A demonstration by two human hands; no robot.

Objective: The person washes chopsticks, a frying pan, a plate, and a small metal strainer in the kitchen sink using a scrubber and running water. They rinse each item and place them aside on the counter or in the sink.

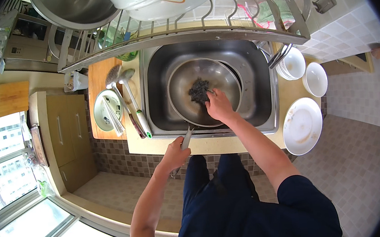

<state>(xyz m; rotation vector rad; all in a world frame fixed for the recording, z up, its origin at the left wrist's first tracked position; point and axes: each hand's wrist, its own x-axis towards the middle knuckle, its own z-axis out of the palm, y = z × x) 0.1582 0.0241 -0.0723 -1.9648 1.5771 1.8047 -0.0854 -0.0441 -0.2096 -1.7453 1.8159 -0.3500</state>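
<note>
A metal wok (182, 94) sits in the stainless steel sink (260, 107), its grey handle (187, 137) reaching over the front edge. My left hand (174, 155) is closed around that handle. Inside the wok, my right hand (219, 104) grips the near right side of a dark steel wool scourer (199, 90), pressed to the wok's inner surface. Part of another round metal thing (233, 69) shows behind the wok's right rim; most of it is hidden.
Left of the sink, a skimmer (113, 78) and a ladle (128, 77) lie near a bowl (104, 119) on a wooden board (95, 73). White bowls (294, 62) and a floral plate (302, 125) stand at right. A metal dish rack (181, 38) overhangs the sink's back.
</note>
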